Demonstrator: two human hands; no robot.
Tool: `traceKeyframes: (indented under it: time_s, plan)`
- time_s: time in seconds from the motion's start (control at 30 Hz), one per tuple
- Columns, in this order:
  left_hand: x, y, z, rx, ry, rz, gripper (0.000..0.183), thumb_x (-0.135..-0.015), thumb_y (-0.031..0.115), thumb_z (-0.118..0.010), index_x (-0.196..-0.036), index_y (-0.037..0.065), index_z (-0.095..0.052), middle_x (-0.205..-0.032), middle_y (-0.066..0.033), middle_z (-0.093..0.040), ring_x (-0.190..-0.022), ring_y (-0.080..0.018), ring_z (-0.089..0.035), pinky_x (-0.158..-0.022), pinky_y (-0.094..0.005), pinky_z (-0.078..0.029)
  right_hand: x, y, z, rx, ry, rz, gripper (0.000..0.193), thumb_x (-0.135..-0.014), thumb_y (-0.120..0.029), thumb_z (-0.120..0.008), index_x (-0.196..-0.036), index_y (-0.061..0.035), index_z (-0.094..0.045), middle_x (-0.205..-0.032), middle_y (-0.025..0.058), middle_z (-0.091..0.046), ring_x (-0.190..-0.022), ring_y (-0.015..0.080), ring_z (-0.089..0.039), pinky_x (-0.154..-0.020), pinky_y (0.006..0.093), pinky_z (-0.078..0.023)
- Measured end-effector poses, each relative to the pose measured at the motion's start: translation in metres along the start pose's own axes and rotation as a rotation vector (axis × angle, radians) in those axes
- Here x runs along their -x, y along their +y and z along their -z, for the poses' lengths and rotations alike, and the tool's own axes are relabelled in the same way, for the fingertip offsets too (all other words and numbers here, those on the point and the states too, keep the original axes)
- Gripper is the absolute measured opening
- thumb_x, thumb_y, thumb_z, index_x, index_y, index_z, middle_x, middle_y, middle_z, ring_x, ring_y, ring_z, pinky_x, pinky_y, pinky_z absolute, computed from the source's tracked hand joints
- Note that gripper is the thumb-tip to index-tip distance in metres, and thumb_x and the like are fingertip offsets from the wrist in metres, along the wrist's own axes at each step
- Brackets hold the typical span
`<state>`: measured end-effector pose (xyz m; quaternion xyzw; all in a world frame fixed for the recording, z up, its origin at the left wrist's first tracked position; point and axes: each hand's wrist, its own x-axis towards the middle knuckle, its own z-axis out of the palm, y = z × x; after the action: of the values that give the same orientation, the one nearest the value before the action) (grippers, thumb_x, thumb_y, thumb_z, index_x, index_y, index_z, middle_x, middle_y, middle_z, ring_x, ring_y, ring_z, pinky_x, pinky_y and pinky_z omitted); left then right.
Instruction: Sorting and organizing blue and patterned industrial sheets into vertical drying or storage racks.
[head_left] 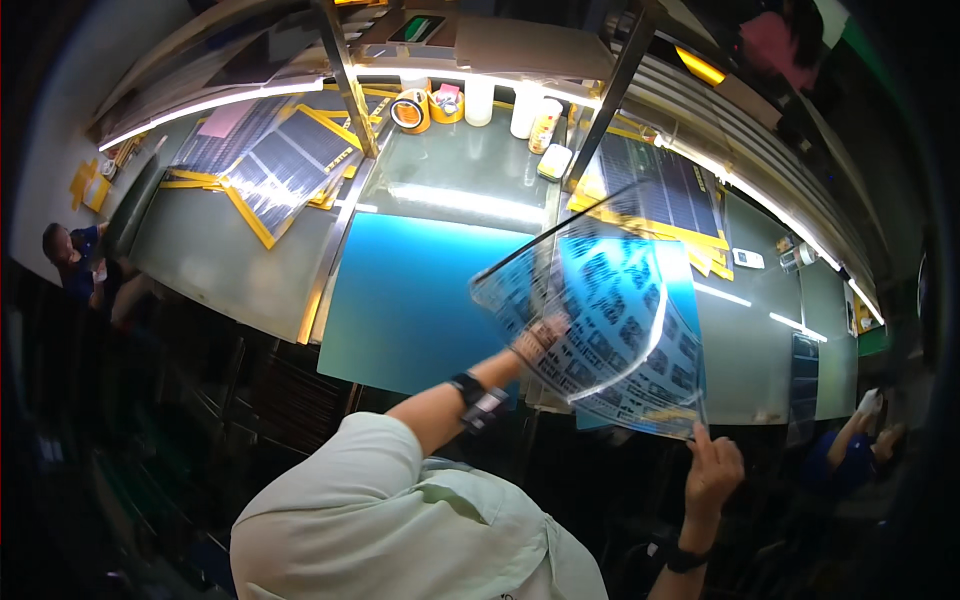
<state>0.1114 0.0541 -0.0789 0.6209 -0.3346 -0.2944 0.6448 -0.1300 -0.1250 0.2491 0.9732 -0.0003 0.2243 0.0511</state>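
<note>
A clear film sheet printed with dark blocks bows above the bench, its far part smeared by motion. My right hand pinches the near right corner of this film. At the film's near left edge is my left hand, blurred and partly seen through the sheet, so its finger grip is unclear. Beneath the film lies a flat blue sheet on the bench; another blue area shows behind the film to the right.
Yellow-edged dark printed sheets lie at the left, with more sheets at the back right. Tape rolls, white bottles and a spray can stand at the back. Metal posts rise from the bench. Other people are nearby.
</note>
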Motion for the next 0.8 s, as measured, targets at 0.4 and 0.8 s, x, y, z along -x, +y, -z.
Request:
traceKeyframes:
  time_s: [0.4, 0.8]
  plan:
    - [0.080, 0.115, 0.171, 0.172, 0.248, 0.660, 0.027, -0.083, 0.016, -0.059, -0.101, -0.003, -0.056, -0.095, -0.0138, -0.062, -0.083, -0.0214, -0.062, -0.071, -0.0298, -0.052, 0.088, -0.057, -0.159, -0.875, -0.152, -0.856, 0.028, -0.082, -0.002, -0.051, -0.109, 0.0035, -0.054, -0.088, 0.0151, -0.065, -0.071, 0.0194, -0.064, -0.061, 0.0261, -0.048]
    - [0.238, 0.118, 0.289, -0.003, 0.868, 0.566, 0.017, -0.085, 0.017, -0.057, -0.093, 0.003, -0.058, -0.087, -0.0095, -0.065, -0.078, -0.0141, -0.061, -0.062, -0.0275, -0.050, 0.051, -0.207, -0.233, -1.311, -0.258, -1.270, 0.006, -0.081, -0.006, -0.057, -0.077, -0.0019, -0.054, -0.067, 0.0031, -0.057, -0.054, 0.0093, -0.056, -0.046, 0.0211, -0.044]
